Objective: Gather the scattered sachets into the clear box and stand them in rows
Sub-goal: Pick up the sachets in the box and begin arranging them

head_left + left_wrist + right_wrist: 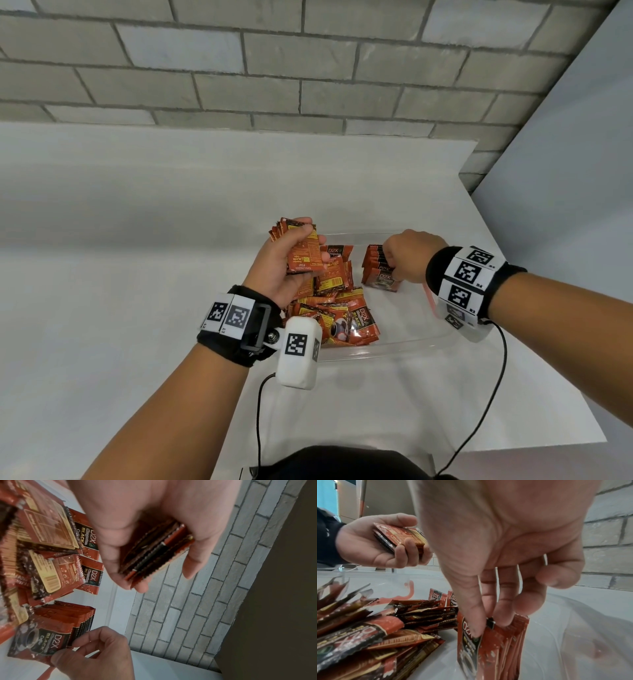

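A clear plastic box [387,347] sits on the white table. A loose pile of red-orange coffee sachets [337,310] fills its left half. At the right stands a row of upright sachets [376,265], seen close in the right wrist view [501,641]. My right hand [407,260] reaches down into the box and pinches the top edges of that row between thumb and fingers [503,616]. My left hand [291,253] hovers above the box's far left corner, gripping a small stack of sachets [303,251] between thumb and fingers [154,555].
The white table [137,274] ends at a grey brick wall [274,68] behind and a white panel [565,171] to the right. A black cable [493,394] hangs from my right wrist over the table's near edge.
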The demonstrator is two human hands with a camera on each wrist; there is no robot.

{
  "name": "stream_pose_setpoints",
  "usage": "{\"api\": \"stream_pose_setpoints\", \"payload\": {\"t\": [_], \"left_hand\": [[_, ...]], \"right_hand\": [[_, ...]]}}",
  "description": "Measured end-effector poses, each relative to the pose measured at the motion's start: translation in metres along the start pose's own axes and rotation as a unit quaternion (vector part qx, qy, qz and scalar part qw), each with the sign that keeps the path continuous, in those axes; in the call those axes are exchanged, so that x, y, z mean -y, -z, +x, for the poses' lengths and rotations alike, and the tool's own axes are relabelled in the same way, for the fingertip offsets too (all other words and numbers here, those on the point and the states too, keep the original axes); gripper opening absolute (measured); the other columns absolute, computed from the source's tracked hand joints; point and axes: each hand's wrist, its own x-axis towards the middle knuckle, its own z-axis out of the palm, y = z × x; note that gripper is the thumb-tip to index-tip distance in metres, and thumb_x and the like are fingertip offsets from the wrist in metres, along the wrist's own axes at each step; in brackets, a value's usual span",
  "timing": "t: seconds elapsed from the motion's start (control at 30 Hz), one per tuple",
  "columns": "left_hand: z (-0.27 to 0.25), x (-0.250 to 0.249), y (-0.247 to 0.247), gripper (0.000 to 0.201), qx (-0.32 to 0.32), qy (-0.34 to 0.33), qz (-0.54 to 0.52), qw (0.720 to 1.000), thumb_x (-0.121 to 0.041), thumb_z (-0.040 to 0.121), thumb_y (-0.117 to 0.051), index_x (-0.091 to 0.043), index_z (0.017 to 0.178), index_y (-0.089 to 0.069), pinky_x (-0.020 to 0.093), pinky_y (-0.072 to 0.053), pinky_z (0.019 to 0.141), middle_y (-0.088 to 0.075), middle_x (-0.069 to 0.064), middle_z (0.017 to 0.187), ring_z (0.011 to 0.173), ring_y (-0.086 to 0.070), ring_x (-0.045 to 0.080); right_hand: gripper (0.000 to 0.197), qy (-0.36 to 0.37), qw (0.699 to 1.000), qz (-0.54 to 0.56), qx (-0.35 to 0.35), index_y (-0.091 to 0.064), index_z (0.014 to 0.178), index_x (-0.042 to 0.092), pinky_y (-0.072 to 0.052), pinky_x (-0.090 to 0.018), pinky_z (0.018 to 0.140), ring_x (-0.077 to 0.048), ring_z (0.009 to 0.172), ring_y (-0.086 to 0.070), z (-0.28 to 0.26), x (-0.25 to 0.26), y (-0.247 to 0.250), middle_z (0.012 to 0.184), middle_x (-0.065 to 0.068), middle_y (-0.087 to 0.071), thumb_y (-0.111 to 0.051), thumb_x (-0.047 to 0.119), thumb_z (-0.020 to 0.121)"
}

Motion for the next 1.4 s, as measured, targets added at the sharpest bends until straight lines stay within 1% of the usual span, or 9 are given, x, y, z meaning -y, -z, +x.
{"api": "stream_pose_setpoints", "payload": {"t": [0.33,0.63,0.77,1.0,1.07,1.17,1.23,1.33,1.4], "left_hand": [[-0.001,0.004,-0.001,0.028,0.011,0.013,-0.019,1.0,-0.023,0.077,-0.063,-0.014,0.104,-0.061,0.035,-0.056,0.062,-0.065,0.013,0.087,0.07,-0.065,0.028],[-0.003,0.004,-0.001,0.026,0.013,0.018,-0.005,1.0,-0.022,0.074,-0.064,-0.011,0.098,-0.063,0.036,-0.056,0.062,-0.065,0.013,0.085,0.069,-0.065,0.027],[-0.003,0.003,0.001,0.024,0.014,0.016,-0.008,1.0,-0.022,0.076,-0.064,-0.012,0.098,-0.063,0.036,-0.057,0.062,-0.066,0.013,0.086,0.07,-0.065,0.028],[-0.002,0.006,0.001,0.03,0.015,0.027,-0.009,0.999,-0.019,0.073,-0.062,-0.015,0.103,-0.064,0.036,-0.056,0.064,-0.066,0.012,0.087,0.073,-0.065,0.025],[-0.002,0.005,0.0,0.032,0.027,0.028,-0.002,0.999,-0.016,0.073,-0.061,-0.014,0.104,-0.065,0.038,-0.058,0.068,-0.068,0.013,0.09,0.078,-0.067,0.026],[-0.003,0.003,-0.004,0.034,0.057,0.026,0.023,0.998,-0.008,0.076,-0.064,-0.013,0.11,-0.064,0.043,-0.058,0.077,-0.07,0.015,0.102,0.091,-0.069,0.03],[-0.003,0.004,-0.008,0.034,0.077,0.017,0.027,0.997,-0.004,0.078,-0.068,-0.011,0.112,-0.063,0.04,-0.059,0.078,-0.069,0.016,0.105,0.093,-0.068,0.029],[-0.002,0.006,-0.014,0.037,0.1,0.008,0.037,0.994,-0.005,0.076,-0.064,-0.008,0.113,-0.061,0.035,-0.058,0.071,-0.069,0.015,0.101,0.09,-0.068,0.028],[-0.002,0.008,-0.018,0.044,0.112,0.007,0.046,0.993,-0.01,0.074,-0.077,-0.007,0.115,-0.06,0.035,-0.058,0.071,-0.07,0.015,0.1,0.091,-0.069,0.028]], "right_hand": [[0.012,-0.001,0.999,0.025,-0.022,-0.059,0.099,0.011,-0.041,-0.027,0.061,-0.024,0.085,-0.062,0.0,-0.005,-0.001,0.097,-0.006,-0.063,-0.06,0.015,0.087],[0.014,0.0,0.999,0.027,-0.037,-0.059,0.1,0.011,-0.035,-0.023,0.052,-0.022,0.078,-0.056,-0.001,-0.006,0.001,0.092,-0.006,-0.059,-0.061,0.017,0.088],[0.007,-0.002,0.999,0.015,-0.043,-0.052,0.089,0.014,-0.035,-0.024,0.052,-0.022,0.074,-0.053,0.001,-0.004,0.003,0.087,-0.004,-0.053,-0.058,0.014,0.088],[0.011,0.009,0.997,0.063,-0.051,-0.053,0.091,0.014,-0.034,-0.024,0.052,-0.021,0.076,-0.053,-0.002,-0.006,0.008,0.092,-0.004,-0.058,-0.061,0.022,0.088],[0.016,0.046,0.981,0.155,-0.106,-0.056,0.099,0.016,-0.037,-0.024,0.056,-0.016,0.075,-0.054,-0.008,-0.005,0.011,0.097,-0.003,-0.061,-0.061,0.028,0.09],[0.027,0.114,0.899,0.357,-0.226,-0.054,0.114,0.021,-0.042,-0.02,0.063,-0.011,0.072,-0.053,-0.031,0.005,0.017,0.1,0.006,-0.057,-0.059,0.035,0.091],[0.037,0.134,0.859,0.437,-0.231,-0.052,0.122,0.025,-0.046,-0.022,0.069,-0.012,0.076,-0.056,-0.048,0.017,0.018,0.103,0.009,-0.054,-0.061,0.037,0.089],[0.054,0.163,0.851,0.456,-0.201,-0.046,0.134,0.025,-0.049,-0.022,0.069,-0.01,0.072,-0.057,-0.058,0.027,0.01,0.103,0.012,-0.053,-0.067,0.035,0.085],[0.05,0.161,0.835,0.487,-0.198,-0.051,0.13,0.024,-0.048,-0.019,0.066,-0.009,0.071,-0.057,-0.057,0.026,0.004,0.096,0.013,-0.055,-0.07,0.03,0.084]]}}
